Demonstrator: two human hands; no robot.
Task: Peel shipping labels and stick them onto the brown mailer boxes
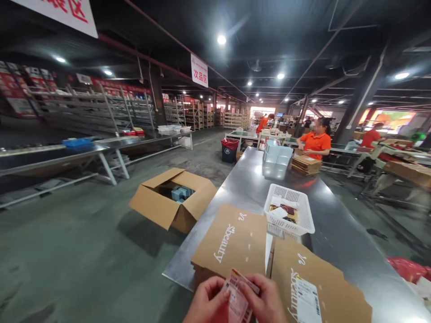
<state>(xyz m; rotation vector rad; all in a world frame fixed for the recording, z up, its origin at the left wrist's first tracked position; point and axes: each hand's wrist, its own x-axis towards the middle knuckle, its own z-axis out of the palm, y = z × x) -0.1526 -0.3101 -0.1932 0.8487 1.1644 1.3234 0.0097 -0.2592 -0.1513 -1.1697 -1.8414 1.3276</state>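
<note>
Near the bottom centre, my left hand (209,299) and my right hand (264,298) both pinch a small printed label slip (237,299). The hands are just in front of a stack of flat brown cartons (234,237) printed "sbeauty". To the right lies a second pile of flat cartons (328,282) with a white shipping label (308,301) on top. Behind the piles, a white perforated basket (305,215) holds papers and small packets.
A steel table (340,224) carries the cartons, pale blue trays (277,159) and another cardboard stack (306,164). A person in orange (315,142) stands by its far right side. Left of the table is an open box (156,204) with blue items.
</note>
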